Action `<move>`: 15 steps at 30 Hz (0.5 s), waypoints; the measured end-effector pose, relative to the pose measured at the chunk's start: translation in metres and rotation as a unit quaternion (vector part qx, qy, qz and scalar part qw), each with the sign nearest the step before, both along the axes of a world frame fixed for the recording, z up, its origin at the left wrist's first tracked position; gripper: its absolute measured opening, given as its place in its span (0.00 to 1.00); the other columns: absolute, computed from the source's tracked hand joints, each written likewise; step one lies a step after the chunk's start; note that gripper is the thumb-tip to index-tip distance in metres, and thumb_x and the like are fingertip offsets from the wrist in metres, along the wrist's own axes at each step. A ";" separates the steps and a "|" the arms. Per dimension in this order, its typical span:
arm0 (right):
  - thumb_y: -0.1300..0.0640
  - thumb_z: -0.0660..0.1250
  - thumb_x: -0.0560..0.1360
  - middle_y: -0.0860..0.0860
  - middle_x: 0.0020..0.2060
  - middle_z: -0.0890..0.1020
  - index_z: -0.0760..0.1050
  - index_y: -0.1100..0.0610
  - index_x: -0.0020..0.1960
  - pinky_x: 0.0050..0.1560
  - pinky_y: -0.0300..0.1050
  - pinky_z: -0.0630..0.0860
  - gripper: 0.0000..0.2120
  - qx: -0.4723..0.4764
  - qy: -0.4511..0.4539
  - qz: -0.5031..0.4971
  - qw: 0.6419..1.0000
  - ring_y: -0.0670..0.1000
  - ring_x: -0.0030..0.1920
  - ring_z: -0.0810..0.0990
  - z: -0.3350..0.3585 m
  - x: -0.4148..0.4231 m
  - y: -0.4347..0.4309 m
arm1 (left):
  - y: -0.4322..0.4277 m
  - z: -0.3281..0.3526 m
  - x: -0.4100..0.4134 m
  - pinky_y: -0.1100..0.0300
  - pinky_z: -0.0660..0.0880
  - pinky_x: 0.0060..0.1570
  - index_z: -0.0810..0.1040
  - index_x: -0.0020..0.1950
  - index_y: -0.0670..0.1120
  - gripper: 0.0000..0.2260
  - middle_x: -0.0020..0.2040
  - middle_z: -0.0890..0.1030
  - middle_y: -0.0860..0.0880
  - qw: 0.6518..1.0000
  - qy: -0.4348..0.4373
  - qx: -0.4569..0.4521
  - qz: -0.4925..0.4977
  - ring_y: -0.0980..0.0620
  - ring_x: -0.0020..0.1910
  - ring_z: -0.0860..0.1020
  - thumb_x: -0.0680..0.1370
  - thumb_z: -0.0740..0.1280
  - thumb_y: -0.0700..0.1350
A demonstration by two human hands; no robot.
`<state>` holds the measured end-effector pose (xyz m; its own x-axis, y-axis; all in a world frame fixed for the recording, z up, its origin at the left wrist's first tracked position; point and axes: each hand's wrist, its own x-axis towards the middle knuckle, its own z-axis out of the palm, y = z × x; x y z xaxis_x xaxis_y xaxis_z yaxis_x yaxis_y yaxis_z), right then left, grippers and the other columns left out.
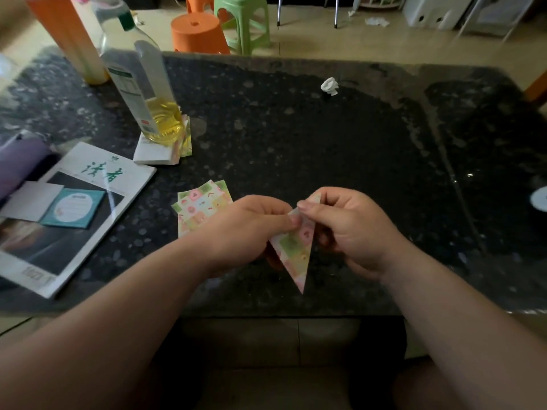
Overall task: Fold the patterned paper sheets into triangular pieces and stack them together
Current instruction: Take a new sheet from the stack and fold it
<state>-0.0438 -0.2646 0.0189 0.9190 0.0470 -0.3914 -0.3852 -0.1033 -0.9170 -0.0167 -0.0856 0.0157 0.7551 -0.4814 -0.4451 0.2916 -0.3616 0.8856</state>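
Left hand and right hand both pinch one folded triangle of patterned paper, held up over the table, point toward the person. Judged step: sharpening its creases. Next: lay it on the stack of patterned sheets just left, edges matched.

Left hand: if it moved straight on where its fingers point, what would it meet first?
Probably the right hand, just beyond the folded paper triangle that the left hand pinches.
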 end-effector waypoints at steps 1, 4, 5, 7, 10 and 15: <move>0.57 0.68 0.81 0.61 0.40 0.86 0.82 0.60 0.43 0.50 0.63 0.83 0.10 0.001 -0.010 0.007 1.000 0.67 0.44 0.84 0.000 0.000 0.001 | 0.000 0.000 0.001 0.54 0.77 0.43 0.85 0.44 0.43 0.13 0.40 0.85 0.46 1.000 -0.006 0.006 0.000 0.52 0.38 0.81 0.83 0.66 0.47; 0.59 0.69 0.80 0.64 0.42 0.85 0.80 0.62 0.43 0.50 0.62 0.79 0.09 0.010 -0.008 -0.011 1.000 0.67 0.45 0.82 0.001 0.002 -0.001 | 0.000 -0.003 0.004 0.54 0.77 0.42 0.84 0.44 0.45 0.10 0.41 0.86 0.47 0.999 -0.039 0.017 0.015 0.52 0.38 0.82 0.81 0.68 0.48; 0.59 0.69 0.80 0.66 0.43 0.84 0.80 0.63 0.44 0.47 0.59 0.77 0.09 0.016 -0.001 -0.013 1.000 0.65 0.44 0.81 0.000 0.002 -0.004 | 0.001 -0.004 0.004 0.53 0.78 0.43 0.84 0.42 0.49 0.10 0.41 0.86 0.47 0.998 -0.056 0.023 0.016 0.51 0.38 0.82 0.81 0.68 0.49; 0.58 0.70 0.79 0.62 0.40 0.85 0.81 0.62 0.42 0.40 0.49 0.75 0.09 -0.003 0.009 -0.001 1.000 0.60 0.41 0.79 0.002 0.000 -0.004 | 0.002 -0.006 0.004 0.47 0.79 0.44 0.83 0.41 0.53 0.10 0.41 0.85 0.47 0.995 -0.093 0.028 0.005 0.48 0.39 0.82 0.81 0.68 0.50; 0.57 0.68 0.80 0.55 0.30 0.80 0.81 0.59 0.35 0.24 0.35 0.66 0.15 -0.011 0.007 -0.055 0.998 0.49 0.27 0.73 0.008 0.007 -0.013 | 0.006 -0.007 0.004 0.50 0.76 0.40 0.81 0.40 0.54 0.09 0.39 0.83 0.48 0.990 -0.143 0.017 0.003 0.49 0.38 0.80 0.81 0.69 0.48; 0.54 0.67 0.82 0.50 0.24 0.75 0.77 0.57 0.35 0.24 0.37 0.60 0.17 -0.057 -0.093 -0.283 0.953 0.45 0.23 0.68 0.017 0.026 -0.068 | 0.023 -0.001 0.004 0.57 0.72 0.36 0.81 0.39 0.50 0.09 0.38 0.82 0.47 0.990 -0.127 -0.022 0.052 0.51 0.35 0.77 0.79 0.70 0.47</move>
